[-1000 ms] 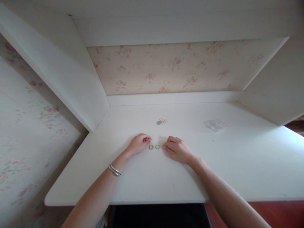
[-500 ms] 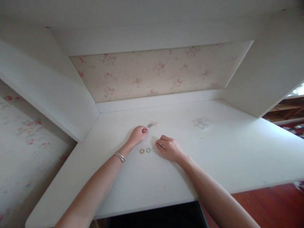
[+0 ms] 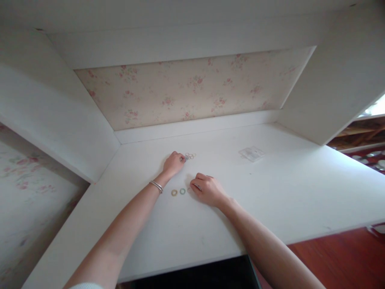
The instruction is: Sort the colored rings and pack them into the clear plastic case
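Observation:
A small cluster of thin coloured rings [image 3: 190, 155] lies on the white desk [image 3: 270, 192]. My left hand [image 3: 173, 163], with a silver bangle on the wrist, reaches forward and its fingertips touch the left edge of that cluster. Nearer to me a yellow ring [image 3: 174, 192] and a green ring [image 3: 182, 191] lie side by side. My right hand [image 3: 207, 188] rests curled on the desk just right of them, its fingertips at a third pale ring that is mostly hidden.
A small clear plastic packet [image 3: 251, 153] lies at the back right of the desk. White side panels [image 3: 60, 120] and a floral back wall [image 3: 192, 88] enclose the desk. Red-brown floor [image 3: 339, 257] shows past the front right edge.
My left hand moved forward from beside the two laid-out rings to the ring cluster. My right hand stayed by the row. The camera view shifted right.

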Demonstrator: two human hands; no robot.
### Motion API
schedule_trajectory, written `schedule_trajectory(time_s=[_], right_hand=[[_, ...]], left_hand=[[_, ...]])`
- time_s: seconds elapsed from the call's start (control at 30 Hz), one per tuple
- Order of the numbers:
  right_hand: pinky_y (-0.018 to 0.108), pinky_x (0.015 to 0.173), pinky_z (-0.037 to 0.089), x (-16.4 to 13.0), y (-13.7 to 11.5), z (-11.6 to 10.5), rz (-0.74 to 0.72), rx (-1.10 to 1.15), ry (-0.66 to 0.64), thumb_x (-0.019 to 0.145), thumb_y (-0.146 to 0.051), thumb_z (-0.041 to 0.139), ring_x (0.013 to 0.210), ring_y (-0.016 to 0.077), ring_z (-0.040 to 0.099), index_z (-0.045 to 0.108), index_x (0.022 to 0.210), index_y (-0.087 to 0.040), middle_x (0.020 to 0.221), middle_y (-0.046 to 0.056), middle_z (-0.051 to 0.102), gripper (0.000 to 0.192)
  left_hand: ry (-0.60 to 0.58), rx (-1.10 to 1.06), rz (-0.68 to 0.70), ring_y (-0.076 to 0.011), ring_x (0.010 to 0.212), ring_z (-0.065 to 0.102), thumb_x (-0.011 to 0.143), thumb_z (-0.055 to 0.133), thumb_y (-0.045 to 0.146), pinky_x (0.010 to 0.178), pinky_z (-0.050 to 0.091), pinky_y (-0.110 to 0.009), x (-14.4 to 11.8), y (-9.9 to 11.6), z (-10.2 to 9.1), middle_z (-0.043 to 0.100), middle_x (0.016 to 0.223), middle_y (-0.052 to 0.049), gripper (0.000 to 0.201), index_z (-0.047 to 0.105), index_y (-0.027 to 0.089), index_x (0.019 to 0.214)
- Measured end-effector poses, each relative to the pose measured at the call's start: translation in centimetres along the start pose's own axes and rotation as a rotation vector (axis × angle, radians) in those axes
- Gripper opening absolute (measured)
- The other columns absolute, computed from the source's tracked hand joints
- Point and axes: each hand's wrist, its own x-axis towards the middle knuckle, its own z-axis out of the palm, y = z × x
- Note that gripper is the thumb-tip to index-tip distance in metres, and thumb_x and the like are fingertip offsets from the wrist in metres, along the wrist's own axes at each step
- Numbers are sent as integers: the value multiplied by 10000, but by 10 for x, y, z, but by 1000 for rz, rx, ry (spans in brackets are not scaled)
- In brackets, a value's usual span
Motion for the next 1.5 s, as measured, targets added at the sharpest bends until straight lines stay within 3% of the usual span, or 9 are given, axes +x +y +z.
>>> schedule_trajectory(time_s=[0.47, 0.8, 1.07, 1.17, 1.37, 1.5], right_hand=[[227, 605, 320, 1, 2, 3, 45, -4, -9, 915, -275, 415, 672, 102, 537, 659, 809, -217, 812, 13, 581, 272], [211, 637, 340, 5, 0, 5, 56, 22, -18, 906, -264, 428, 698, 107, 544, 657, 795, -217, 796, 12, 584, 259], [213, 622, 332, 4, 6, -2, 94, 39, 38, 909, -269, 424, 659, 96, 523, 665, 869, -227, 809, 7, 581, 248], [207, 631, 337, 4, 8, -5, 101, 82, 82, 912, -263, 419, 645, 91, 513, 661, 888, -231, 800, 2, 576, 246], [206, 664, 359, 4, 11, -5, 133, 156, 121, 911, -271, 419, 661, 101, 524, 665, 891, -230, 793, 11, 580, 250], [209, 672, 368, 5, 11, -2, 154, 169, 121, 906, -273, 422, 661, 102, 529, 670, 878, -231, 788, 11, 582, 253]], left_hand=[[-7, -60, 20, -167, 871, 585, 803, 513, 236, 808, 406, -245, 5, -14, -2, 657, 939, -68, 207, 711, 179, 821], [-36, 57, 152, -170, 877, 591, 849, 477, 320, 791, 442, -259, 5, 16, 3, 583, 1055, -67, 249, 657, 207, 979], [-137, 139, 204, -166, 856, 598, 877, 419, 269, 801, 436, -261, 7, 21, 0, 576, 1014, -77, 269, 665, 176, 933], [-150, 85, 212, -155, 873, 590, 870, 435, 248, 832, 428, -249, 3, 20, -2, 584, 1014, -69, 247, 668, 181, 916], [-66, -108, 218, -162, 884, 577, 851, 488, 269, 839, 420, -249, -6, 10, -10, 625, 969, -77, 222, 681, 166, 887], [-67, -289, 105, -165, 850, 584, 831, 498, 304, 775, 428, -249, -18, 3, -18, 657, 920, -58, 255, 686, 139, 881]])
